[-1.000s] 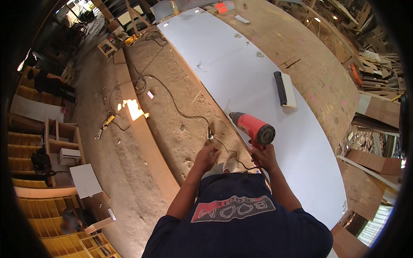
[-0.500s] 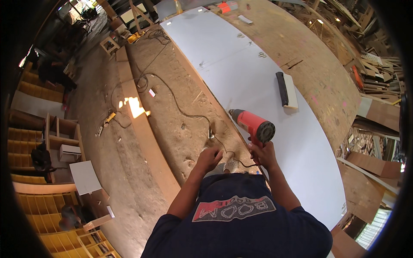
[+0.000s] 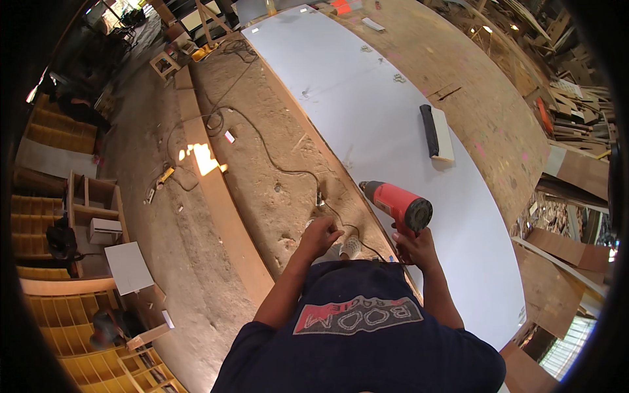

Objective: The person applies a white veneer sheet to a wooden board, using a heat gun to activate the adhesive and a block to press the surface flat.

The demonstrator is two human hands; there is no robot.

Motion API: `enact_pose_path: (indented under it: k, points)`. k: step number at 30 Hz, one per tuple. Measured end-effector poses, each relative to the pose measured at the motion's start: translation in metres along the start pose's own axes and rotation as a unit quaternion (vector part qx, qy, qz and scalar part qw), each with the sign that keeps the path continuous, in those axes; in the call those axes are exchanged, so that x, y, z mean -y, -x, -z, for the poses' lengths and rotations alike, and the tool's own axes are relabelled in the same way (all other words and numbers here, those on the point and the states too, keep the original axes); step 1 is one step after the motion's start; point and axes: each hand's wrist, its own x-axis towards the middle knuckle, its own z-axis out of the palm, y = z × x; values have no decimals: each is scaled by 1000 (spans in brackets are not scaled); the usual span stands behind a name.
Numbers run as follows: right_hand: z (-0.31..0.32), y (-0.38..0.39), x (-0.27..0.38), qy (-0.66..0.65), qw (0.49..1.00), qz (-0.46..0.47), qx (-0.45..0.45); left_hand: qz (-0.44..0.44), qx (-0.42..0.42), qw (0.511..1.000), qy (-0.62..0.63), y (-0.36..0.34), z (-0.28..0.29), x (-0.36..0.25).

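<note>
My right hand (image 3: pixel 416 245) grips the handle of a red heat-gun-like tool (image 3: pixel 393 200) with a black rear cap; its metal nozzle sits at the left edge of a long pale grey panel (image 3: pixel 341 78). My left hand (image 3: pixel 321 236) is left of the tool, fingers curled above the floor, their contents hidden. A dark cord (image 3: pixel 285 169) runs behind it across the dusty floor to the tool. On the panel, right of and beyond the tool, lies a white block with a black side (image 3: pixel 439 134). My shoe (image 3: pixel 350 249) shows between my hands.
A long wooden board (image 3: pixel 229 223) with a bright light patch lies leftward. Plywood (image 3: pixel 504 124) extends beyond the panel; wood offcuts (image 3: pixel 567 105) pile at the right. Wooden cabinets (image 3: pixel 92 203) line the left, where a co-worker in dark clothes (image 3: pixel 85 111) is partly visible.
My right hand and the tool have shifted right and slightly downward along the panel's edge. My curled left hand has moved slightly upward and to the right.
</note>
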Motion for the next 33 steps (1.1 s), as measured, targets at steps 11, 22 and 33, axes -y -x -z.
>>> enact_pose_path:
  k: [11,22,33]
  points:
    - [21,32,-4,-7,999,-48,-1,-11,50,998,22,-13,-5,-15]
    - [34,62,-12,-25,997,-70,-31,-70,52,996,20,-21,-26,-10]
    - [41,83,-29,-80,993,-61,-68,-69,112,991,8,-29,-36,-23]
